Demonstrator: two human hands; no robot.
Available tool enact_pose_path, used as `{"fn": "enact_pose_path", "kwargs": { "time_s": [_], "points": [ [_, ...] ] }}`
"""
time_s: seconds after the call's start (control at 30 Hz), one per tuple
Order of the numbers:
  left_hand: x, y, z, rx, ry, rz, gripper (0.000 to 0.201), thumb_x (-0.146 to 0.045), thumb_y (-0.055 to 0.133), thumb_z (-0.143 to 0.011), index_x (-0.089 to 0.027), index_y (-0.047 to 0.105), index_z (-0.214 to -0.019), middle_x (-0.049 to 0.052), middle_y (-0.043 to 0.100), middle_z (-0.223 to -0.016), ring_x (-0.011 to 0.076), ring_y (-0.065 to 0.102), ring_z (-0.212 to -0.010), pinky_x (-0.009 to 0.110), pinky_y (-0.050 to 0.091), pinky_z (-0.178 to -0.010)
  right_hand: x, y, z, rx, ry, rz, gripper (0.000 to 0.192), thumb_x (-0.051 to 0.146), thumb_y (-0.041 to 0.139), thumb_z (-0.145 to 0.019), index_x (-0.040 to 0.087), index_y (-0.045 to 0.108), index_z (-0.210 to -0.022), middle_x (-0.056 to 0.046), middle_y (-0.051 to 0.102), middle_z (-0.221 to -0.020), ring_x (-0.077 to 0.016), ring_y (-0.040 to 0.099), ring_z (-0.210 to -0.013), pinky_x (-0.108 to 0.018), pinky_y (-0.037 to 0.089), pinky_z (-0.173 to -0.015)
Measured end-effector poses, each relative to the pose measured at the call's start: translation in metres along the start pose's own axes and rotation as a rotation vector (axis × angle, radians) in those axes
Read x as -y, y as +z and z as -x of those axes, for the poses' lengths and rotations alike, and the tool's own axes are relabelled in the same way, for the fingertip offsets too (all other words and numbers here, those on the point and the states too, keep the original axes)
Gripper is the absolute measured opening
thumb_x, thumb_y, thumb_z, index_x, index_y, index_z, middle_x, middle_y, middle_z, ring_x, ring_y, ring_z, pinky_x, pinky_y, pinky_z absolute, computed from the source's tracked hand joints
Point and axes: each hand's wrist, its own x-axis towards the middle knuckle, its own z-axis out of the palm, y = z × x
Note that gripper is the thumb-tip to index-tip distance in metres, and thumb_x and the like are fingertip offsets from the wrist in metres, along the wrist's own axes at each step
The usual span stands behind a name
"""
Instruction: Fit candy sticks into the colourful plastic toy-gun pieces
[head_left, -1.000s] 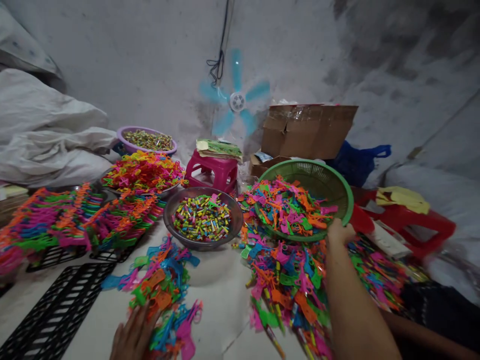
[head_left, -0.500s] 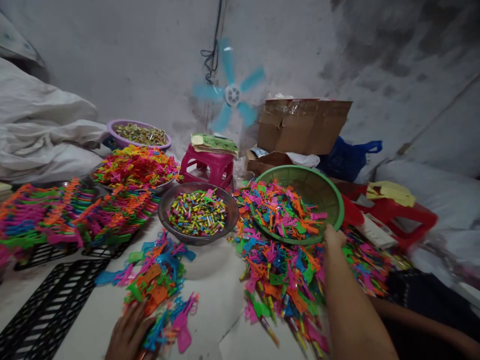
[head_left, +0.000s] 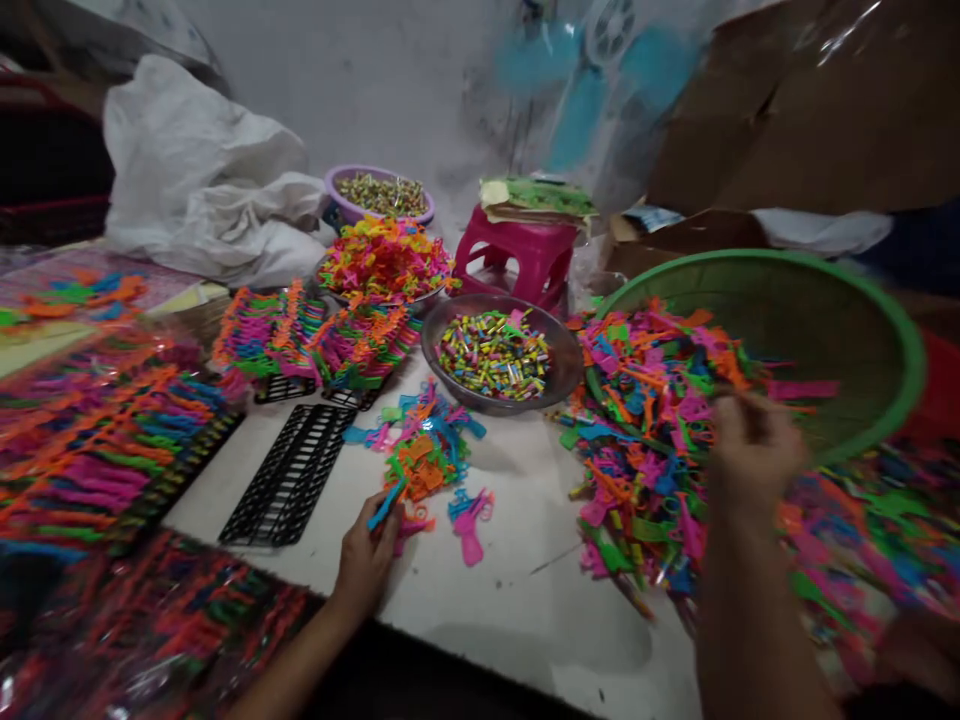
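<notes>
Left hand (head_left: 365,560) pinching blue plastic piece (head_left: 386,505), long axis slanting up-right, right hand (head_left: 752,455) blurred, grip unclear, over green basket (head_left: 911,340)

A home workshop for piecework on small toys. Ahead of both hands lie heaps of bright plastic toy parts (head_left: 645,420), filled black racks (head_left: 289,475), a cardboard box (head_left: 817,110) and a fan (head_left: 600,60).

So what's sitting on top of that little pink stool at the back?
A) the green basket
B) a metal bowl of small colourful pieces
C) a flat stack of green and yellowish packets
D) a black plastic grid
C: the pink stool carries a flat stack of green and yellowish packets, while the metal bowl, green basket and black grid all rest lower down, off the stool.
</notes>
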Motion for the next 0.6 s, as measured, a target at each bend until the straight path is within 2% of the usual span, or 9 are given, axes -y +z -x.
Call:
{"fn": "enact_pose_path", "kwargs": {
  "time_s": [0.03,0.07,0.13,0.2,0.27,0.33,0.4,0.5,0.6],
  "points": [
    [-0.005,-0.001,-0.001,-0.017,-0.094,0.089,0.033,-0.041,0.048,-0.077,-0.016,0.055,-0.099,0.008,0.066,-0.091,0.0233,0.059,-0.091,0.036,0.046,-0.080,0.019,0.019,0.029,0.082,0.011,-0.065,0.026,0.034,0.041,-0.084,0.019,0.058,-0.096,-0.009,0.064,-0.087,-0.0205,0.059,-0.079,-0.035,0.048,-0.069],
    [-0.010,-0.003,-0.002,-0.014,-0.171,0.196,0.035,-0.043,0.050,-0.076,-0.015,0.056,-0.096,0.008,0.066,-0.087,0.0230,0.061,-0.086,0.034,0.047,-0.076,0.038,0.039,0.060,0.241,-0.010,-0.134,0.023,0.034,0.046,-0.081,0.019,0.061,-0.089,-0.007,0.065,-0.081,-0.0192,0.060,-0.074,-0.033,0.049,-0.066],
    [-0.018,-0.005,-0.004,0.042,-0.321,0.429,0.038,-0.044,0.054,-0.073,-0.012,0.058,-0.092,0.008,0.067,-0.078,0.0219,0.063,-0.077,0.031,0.050,-0.068,0.067,0.077,0.119,0.474,-0.051,-0.207,0.022,0.034,0.048,-0.080,0.018,0.062,-0.085,-0.006,0.065,-0.082,-0.0172,0.060,-0.073,-0.030,0.049,-0.066],
    [-0.024,-0.009,-0.004,0.143,-0.472,0.653,0.036,-0.042,0.055,-0.073,-0.011,0.059,-0.092,0.008,0.067,-0.074,0.0205,0.064,-0.070,0.028,0.050,-0.059,0.082,0.105,0.166,0.510,-0.037,-0.183,0.025,0.036,0.047,-0.080,0.018,0.062,-0.089,-0.007,0.064,-0.085,-0.0175,0.060,-0.075,-0.031,0.049,-0.069],
    [-0.028,-0.013,-0.003,0.249,-0.579,0.853,0.032,-0.037,0.051,-0.076,-0.010,0.059,-0.091,0.010,0.067,-0.079,0.0201,0.064,-0.069,0.026,0.050,-0.054,0.082,0.122,0.195,0.465,-0.040,-0.070,0.034,0.041,0.050,-0.077,0.016,0.060,-0.097,-0.011,0.062,-0.094,-0.0219,0.057,-0.086,-0.037,0.047,-0.076],
    [-0.031,-0.016,-0.001,0.354,-0.638,1.021,0.029,-0.032,0.047,-0.079,-0.008,0.059,-0.090,0.014,0.066,-0.089,0.0206,0.064,-0.074,0.026,0.050,-0.053,0.073,0.130,0.207,0.432,-0.085,0.067,0.047,0.045,0.055,-0.071,0.015,0.056,-0.107,-0.015,0.057,-0.105,-0.0276,0.051,-0.098,-0.044,0.043,-0.082],
    [-0.031,-0.017,0.002,0.431,-0.684,1.103,0.027,-0.028,0.045,-0.079,-0.007,0.058,-0.090,0.016,0.065,-0.093,0.0212,0.064,-0.074,0.028,0.051,-0.053,0.060,0.132,0.209,0.468,-0.162,0.135,0.053,0.043,0.056,-0.069,0.015,0.052,-0.114,-0.015,0.052,-0.114,-0.0292,0.047,-0.105,-0.047,0.040,-0.085],
    [-0.030,-0.010,0.003,0.443,-0.712,1.090,0.022,-0.021,0.053,-0.075,-0.009,0.056,-0.093,0.013,0.065,-0.093,0.0219,0.064,-0.076,0.031,0.052,-0.060,0.042,0.131,0.202,0.548,-0.271,0.114,0.047,0.035,0.053,-0.071,0.017,0.051,-0.115,-0.013,0.050,-0.119,-0.0264,0.047,-0.107,-0.044,0.040,-0.088],
    [-0.030,0.007,0.002,0.444,-0.717,1.065,0.024,-0.018,0.059,-0.072,-0.012,0.055,-0.095,0.010,0.065,-0.091,0.0210,0.064,-0.080,0.033,0.051,-0.069,0.030,0.126,0.189,0.555,-0.268,0.111,0.043,0.031,0.050,-0.072,0.018,0.053,-0.112,-0.012,0.049,-0.121,-0.0255,0.046,-0.109,-0.042,0.040,-0.090]
  ]
}}
